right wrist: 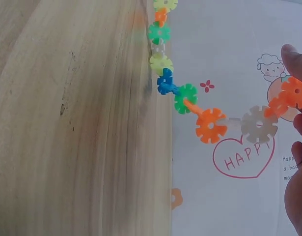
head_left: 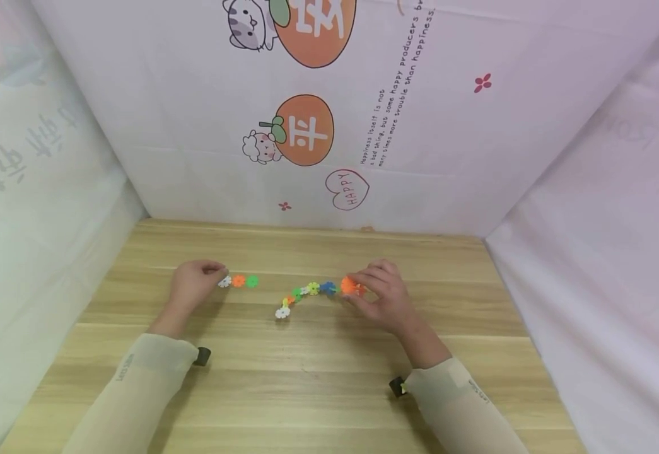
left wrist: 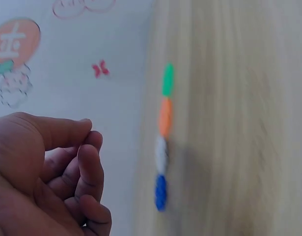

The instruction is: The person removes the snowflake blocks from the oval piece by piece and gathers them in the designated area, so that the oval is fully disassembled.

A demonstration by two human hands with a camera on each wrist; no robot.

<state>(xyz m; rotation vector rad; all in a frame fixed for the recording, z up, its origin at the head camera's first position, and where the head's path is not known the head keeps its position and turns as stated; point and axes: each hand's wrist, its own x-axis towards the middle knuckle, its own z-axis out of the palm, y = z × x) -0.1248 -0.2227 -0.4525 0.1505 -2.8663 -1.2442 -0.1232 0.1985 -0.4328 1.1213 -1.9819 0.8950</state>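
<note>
A short row of snowflake building discs (left wrist: 165, 118), green, orange, white and blue, lies on the wooden table. Above its blue end, my left hand (head_left: 192, 282) has loosely curled fingers, thumb near the index tip, with nothing visible between them in the left wrist view. My right hand (head_left: 383, 293) pinches the orange end of a longer chain of snowflake discs (right wrist: 185, 99) between thumb and fingers. That chain, with yellow, white, green, blue and orange discs linked by their slots, hangs in a curve leftward from the hand, its white far end (head_left: 282, 313) lowest in the head view.
The wooden table (head_left: 306, 391) has white printed cloth (head_left: 420, 157) standing along its back, with cloth walls (head_left: 607, 252) at both sides. Black wrist cameras (head_left: 398, 386) sit on the sleeve cuffs.
</note>
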